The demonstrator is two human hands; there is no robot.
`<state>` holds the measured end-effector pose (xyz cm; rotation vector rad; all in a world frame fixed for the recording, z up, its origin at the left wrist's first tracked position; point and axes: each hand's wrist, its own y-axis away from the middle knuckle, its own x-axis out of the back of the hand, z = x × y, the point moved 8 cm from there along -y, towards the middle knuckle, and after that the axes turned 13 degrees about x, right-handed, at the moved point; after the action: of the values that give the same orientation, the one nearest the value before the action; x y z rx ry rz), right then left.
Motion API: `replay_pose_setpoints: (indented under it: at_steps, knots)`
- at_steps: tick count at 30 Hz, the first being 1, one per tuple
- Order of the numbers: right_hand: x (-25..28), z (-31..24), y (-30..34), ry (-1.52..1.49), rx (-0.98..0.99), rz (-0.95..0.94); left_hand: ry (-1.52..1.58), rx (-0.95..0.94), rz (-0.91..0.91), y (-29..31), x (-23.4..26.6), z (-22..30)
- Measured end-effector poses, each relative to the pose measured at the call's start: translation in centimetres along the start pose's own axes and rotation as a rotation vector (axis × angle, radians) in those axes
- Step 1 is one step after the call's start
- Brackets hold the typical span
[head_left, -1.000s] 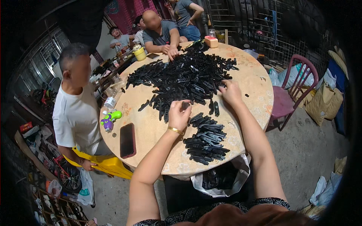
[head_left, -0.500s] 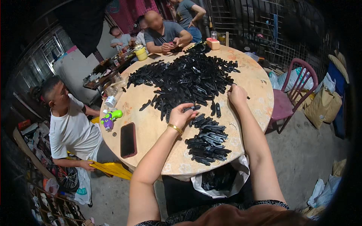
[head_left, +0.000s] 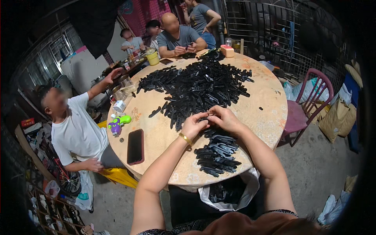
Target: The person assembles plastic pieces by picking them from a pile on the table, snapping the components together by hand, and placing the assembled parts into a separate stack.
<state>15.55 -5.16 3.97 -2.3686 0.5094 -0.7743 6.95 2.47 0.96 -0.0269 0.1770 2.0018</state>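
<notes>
My left hand [head_left: 194, 127] and my right hand [head_left: 227, 120] meet over the round table [head_left: 172, 172], fingertips pinched together. The left fingers are closed on a slim black plastic piece, mostly hidden by the fingers. My right thumb and forefinger press at the same spot; what they grip there is covered. Just beyond my hands spreads a big heap of black plastic pieces [head_left: 199, 84]. Below them, toward me, a smaller stack of similar black strips [head_left: 217, 156] lies in rough rows. An open white bag [head_left: 253, 188] with black pieces inside sits at the near table edge.
Left of my arm are a phone [head_left: 135, 147] and a green and purple toy [head_left: 118, 124]. A person in a white shirt [head_left: 78, 129] sits at left, one arm raised. Across the table another person [head_left: 178, 39] handles a small piece. A maroon chair [head_left: 309, 105] stands at right.
My right hand has come left from the heap's right edge to join the left hand, which stays over nearly the same spot. The person at left has lifted an arm toward the jars.
</notes>
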Motion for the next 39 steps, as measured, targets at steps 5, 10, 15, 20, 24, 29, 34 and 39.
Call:
replay_pose_setpoints:
  at_steps: [5, 10, 15, 20, 24, 29, 34, 39]
  knots:
    - [-0.2, 0.1, 0.1, -0.024, -0.137, -0.027, -0.012, 0.029, 0.054, 0.2, 0.6, 0.1]
    - [-0.6, -0.2, 0.1, -0.132, 0.007, -0.023, -0.006, 0.021, 0.068, 0.3, 0.8, 0.5]
    - [-0.2, 0.0, 0.2, -0.082, -0.066, -0.042, -0.085, 0.01, 0.04, 0.7, 0.2, 1.3]
    - [0.9, -0.8, 0.0, 0.13, -0.055, -0.019, -0.122, -0.002, 0.05, 0.9, 1.0, 1.8]
    - [1.0, -1.0, 0.0, 0.009, 0.087, -0.015, -0.219, -0.078, 0.056, 1.2, 0.4, 2.3]
    - [-0.1, 0.6, 0.6, -0.046, -0.005, -0.158, -0.568, -0.169, 0.182, 1.3, 0.4, 2.5]
    - [1.0, -2.3, -0.1, 0.043, 0.016, -0.076, -0.636, -0.259, 0.243, 2.2, 0.1, 3.9]
    - [1.2, -2.1, 0.0, -0.06, -0.004, -0.039, -0.839, -0.489, 0.275, 3.0, -0.9, 5.1]
